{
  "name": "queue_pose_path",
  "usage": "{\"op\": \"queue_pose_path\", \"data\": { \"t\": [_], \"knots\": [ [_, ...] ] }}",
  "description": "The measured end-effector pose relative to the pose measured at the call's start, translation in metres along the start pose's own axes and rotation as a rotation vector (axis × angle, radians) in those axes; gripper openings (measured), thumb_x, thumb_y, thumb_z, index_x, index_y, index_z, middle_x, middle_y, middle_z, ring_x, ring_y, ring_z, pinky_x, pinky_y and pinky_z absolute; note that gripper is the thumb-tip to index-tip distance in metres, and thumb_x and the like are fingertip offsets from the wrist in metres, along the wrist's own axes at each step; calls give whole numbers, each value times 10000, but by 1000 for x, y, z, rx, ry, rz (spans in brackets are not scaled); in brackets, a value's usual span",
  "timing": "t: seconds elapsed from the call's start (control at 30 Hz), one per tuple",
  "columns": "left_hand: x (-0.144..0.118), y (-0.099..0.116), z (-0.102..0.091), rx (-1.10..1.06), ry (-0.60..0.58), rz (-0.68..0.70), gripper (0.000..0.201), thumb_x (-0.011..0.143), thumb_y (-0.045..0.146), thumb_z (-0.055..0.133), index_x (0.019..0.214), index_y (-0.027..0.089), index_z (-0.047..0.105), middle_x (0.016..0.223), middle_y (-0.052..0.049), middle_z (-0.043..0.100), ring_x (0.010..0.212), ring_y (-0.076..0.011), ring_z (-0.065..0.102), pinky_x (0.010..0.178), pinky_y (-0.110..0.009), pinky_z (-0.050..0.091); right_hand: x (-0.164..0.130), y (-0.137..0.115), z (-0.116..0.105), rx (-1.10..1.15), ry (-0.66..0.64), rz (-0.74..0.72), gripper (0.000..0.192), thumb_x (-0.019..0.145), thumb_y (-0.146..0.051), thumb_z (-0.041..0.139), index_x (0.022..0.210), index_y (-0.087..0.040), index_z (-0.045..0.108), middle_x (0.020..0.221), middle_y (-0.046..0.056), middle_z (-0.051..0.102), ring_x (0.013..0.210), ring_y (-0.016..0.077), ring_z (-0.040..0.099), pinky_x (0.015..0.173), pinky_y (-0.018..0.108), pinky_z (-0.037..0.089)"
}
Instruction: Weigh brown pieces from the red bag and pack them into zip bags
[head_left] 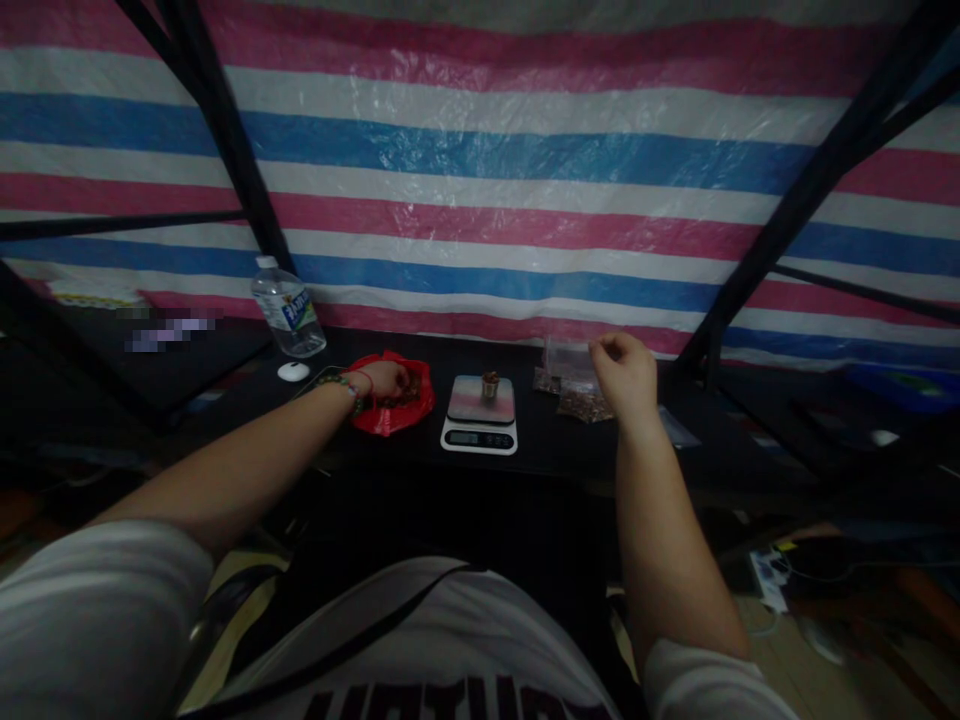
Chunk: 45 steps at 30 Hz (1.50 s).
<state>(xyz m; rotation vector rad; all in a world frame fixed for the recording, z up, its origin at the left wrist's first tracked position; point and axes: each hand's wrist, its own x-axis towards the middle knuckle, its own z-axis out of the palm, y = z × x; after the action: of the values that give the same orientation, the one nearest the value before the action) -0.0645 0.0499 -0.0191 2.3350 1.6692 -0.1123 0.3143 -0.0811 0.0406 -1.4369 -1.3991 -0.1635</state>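
My left hand (386,379) reaches into a red plastic bag (401,410) of small brown pieces on a dark table (562,450); its fingers are bent among the pieces, and what they grip is hidden. My right hand (626,372) is raised over small clear bags of brown pieces (581,402), pinching the top edge of a clear bag (566,355) between thumb and fingers. Between my hands stands a small digital scale (480,415) with a little cup (490,384) on its plate.
A plastic water bottle (289,310) stands at the back left, its white cap (293,372) lying beside it. A striped pink, white and blue tarp (487,180) hangs behind the table, crossed by black frame bars (225,130). A power strip (769,575) lies on the floor at right.
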Motion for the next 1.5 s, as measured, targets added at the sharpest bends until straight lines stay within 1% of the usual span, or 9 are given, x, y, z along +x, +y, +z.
{"op": "queue_pose_path", "data": {
  "t": [0.23, 0.5, 0.73, 0.8, 0.9, 1.0, 1.13, 1.37, 1.5],
  "knots": [
    [4, -2, -2, 34, -42, -7, 352, 632, 400, 619, 924, 217, 693, 836, -22, 698, 720, -165, 620, 651, -221, 452, 0, 1, 5, 2, -38, 23, 155, 731, -290, 524, 712, -177, 628, 700, 48, 622, 659, 183, 540, 671, 313, 406],
    [2, -3, -3, 29, -10, -3, 328, 634, 255, 576, 933, 205, 703, 867, -21, 709, 760, -167, 634, 696, -218, 462, -2, 2, 8, -1, -48, 26, 159, 734, -297, 528, 699, -177, 626, 691, 44, 617, 656, 179, 538, 665, 309, 397],
    [1, -7, -23, -128, -48, -1, 368, 610, 282, 613, 951, 167, 686, 869, -27, 710, 724, -158, 635, 620, -196, 465, -2, 2, 8, 4, -51, 37, 165, 731, -300, 529, 701, -170, 626, 679, 44, 615, 651, 174, 537, 651, 298, 389],
    [2, 4, -28, -253, -82, 43, 376, 620, 322, 620, 959, 168, 674, 851, -29, 708, 704, -156, 635, 604, -201, 469, -2, 2, 7, 1, -59, 49, 165, 729, -300, 533, 705, -167, 628, 685, 49, 620, 656, 175, 542, 650, 297, 387],
    [6, 35, -28, -363, -89, 165, 382, 635, 352, 619, 972, 177, 664, 845, -24, 704, 684, -149, 625, 604, -213, 470, -1, 3, 7, 3, -61, 61, 164, 724, -294, 535, 723, -165, 636, 699, 55, 631, 661, 175, 548, 658, 299, 391],
    [13, 75, -19, -278, -80, 301, 352, 620, 326, 637, 924, 157, 691, 850, -29, 701, 713, -149, 615, 649, -216, 463, -1, 5, 6, 14, -54, 77, 171, 723, -297, 535, 736, -166, 644, 713, 57, 637, 668, 179, 554, 662, 303, 399],
    [27, 110, 1, -132, -67, 323, 337, 630, 353, 647, 903, 166, 708, 822, -27, 706, 727, -160, 624, 645, -213, 442, 0, 8, 4, 25, -50, 98, 187, 731, -318, 539, 739, -166, 646, 715, 54, 634, 675, 180, 556, 663, 306, 402],
    [41, 112, 14, -43, 108, 205, 519, 602, 451, 709, 1048, 188, 674, 962, -51, 704, 852, -192, 639, 690, -212, 447, 2, 10, 2, 16, -38, 106, 183, 732, -326, 550, 728, -165, 637, 698, 50, 621, 661, 178, 541, 668, 309, 400],
    [39, 113, 12, -37, 114, 225, 541, 618, 462, 706, 1081, 187, 658, 988, -53, 699, 888, -200, 635, 713, -217, 451, 2, 10, 2, 17, -45, 98, 167, 732, -310, 545, 720, -168, 634, 685, 43, 614, 657, 176, 539, 679, 311, 399]
  ]
}}
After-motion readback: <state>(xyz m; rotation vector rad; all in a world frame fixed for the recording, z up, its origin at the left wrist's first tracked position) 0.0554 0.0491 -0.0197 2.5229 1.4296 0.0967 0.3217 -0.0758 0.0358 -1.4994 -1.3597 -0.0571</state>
